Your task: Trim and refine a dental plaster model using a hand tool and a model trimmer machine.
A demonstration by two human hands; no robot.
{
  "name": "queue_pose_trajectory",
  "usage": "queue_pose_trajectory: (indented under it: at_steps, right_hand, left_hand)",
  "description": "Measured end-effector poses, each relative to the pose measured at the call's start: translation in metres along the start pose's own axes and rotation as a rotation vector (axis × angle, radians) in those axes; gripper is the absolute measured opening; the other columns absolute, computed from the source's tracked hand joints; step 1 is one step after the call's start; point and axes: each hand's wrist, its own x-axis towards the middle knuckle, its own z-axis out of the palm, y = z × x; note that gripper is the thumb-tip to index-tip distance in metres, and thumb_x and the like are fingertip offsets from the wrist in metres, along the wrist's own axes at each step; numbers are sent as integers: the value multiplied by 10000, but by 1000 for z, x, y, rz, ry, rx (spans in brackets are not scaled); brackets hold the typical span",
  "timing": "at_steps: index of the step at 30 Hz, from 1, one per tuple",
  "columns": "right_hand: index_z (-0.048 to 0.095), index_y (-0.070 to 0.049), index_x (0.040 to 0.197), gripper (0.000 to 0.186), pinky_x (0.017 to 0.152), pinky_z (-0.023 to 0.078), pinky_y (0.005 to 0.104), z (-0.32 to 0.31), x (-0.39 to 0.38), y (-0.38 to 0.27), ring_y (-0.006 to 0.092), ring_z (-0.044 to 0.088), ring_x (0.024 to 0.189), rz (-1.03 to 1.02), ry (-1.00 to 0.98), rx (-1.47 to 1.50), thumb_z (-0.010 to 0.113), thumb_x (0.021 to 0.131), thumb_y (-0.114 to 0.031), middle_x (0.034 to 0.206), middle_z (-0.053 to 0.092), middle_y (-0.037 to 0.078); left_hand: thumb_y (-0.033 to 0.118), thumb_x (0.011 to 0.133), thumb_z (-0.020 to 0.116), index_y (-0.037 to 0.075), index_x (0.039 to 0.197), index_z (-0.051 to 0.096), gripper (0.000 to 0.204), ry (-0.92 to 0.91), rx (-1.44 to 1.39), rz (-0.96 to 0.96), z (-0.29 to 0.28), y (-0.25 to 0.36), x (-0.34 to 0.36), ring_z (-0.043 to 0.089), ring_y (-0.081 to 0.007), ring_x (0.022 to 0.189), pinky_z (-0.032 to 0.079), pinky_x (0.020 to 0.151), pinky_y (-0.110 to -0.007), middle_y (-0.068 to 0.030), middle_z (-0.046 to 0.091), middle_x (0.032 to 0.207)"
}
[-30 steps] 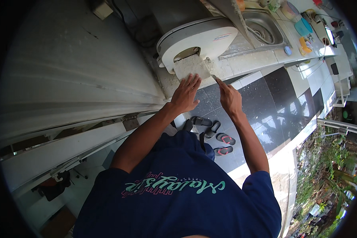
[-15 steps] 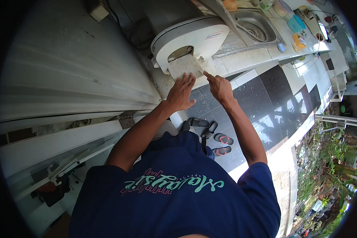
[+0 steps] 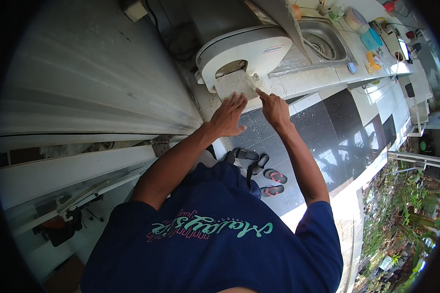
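A white rounded bench machine with a dark opening stands on the counter, a pale, dust-covered plate jutting from its front. My left hand has its fingers spread, their tips resting on the near part of that plate. My right hand is closed round a thin tool, index finger stretched along it. The tool's tip meets the right edge of the plate, where pale crumbly residue lies; much of the tool is hidden in my fingers.
Right of the machine are a steel sink, a cyan tub and a yellow holder. A pale panel rises on the left. Sandals lie on the tiled floor; plants grow beyond at the right.
Compared with a second ago, my right hand and its tool are a little farther left and up, closer against the plate's edge. My left hand stays on the plate; the whole view has shifted slightly.
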Motion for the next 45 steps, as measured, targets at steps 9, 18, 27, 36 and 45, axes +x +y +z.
queue_pose_trajectory:
  at_steps: [9,18,27,36,45]
  right_hand:
    - [637,-204,1212,324,668,531,473,-4,20,-4,370,668,762,11,-85,-50,507,917,-169,832,672,205]
    - [646,-184,1198,299,664,529,476,2,28,0,379,668,768,-67,86,59,488,944,-204,839,674,207]
    - [659,-172,1183,285,710,523,475,-12,19,-6,408,653,833,18,137,166,521,937,-215,886,667,224]
    - [631,-194,1247,317,670,473,341,58,-181,54,244,610,642,483,194,611,540,944,-193,838,662,198]
    - [612,-170,1280,334,617,436,303,116,-335,5,136,500,586,759,296,668,521,958,-180,669,587,70]
  left_hand:
    - [371,767,694,-49,1455,246,922,-52,-58,-36,-11,2,-1,167,-386,1438,207,1147,-472,-210,218,1541]
    - [392,779,687,-64,1449,242,925,-50,-44,-24,-8,1,0,165,-407,1433,232,1125,-514,-233,206,1537]
    - [386,804,678,-108,1434,213,927,127,-20,-84,4,8,-6,174,-429,1416,227,1137,-504,-298,170,1513]
    - [466,897,532,-169,1416,207,881,395,95,-487,26,2,44,100,-459,1425,102,1158,-524,-351,87,1514]
    - [322,864,617,-98,1449,197,834,308,-319,257,26,64,84,127,-477,1415,150,1147,-549,-348,156,1500]
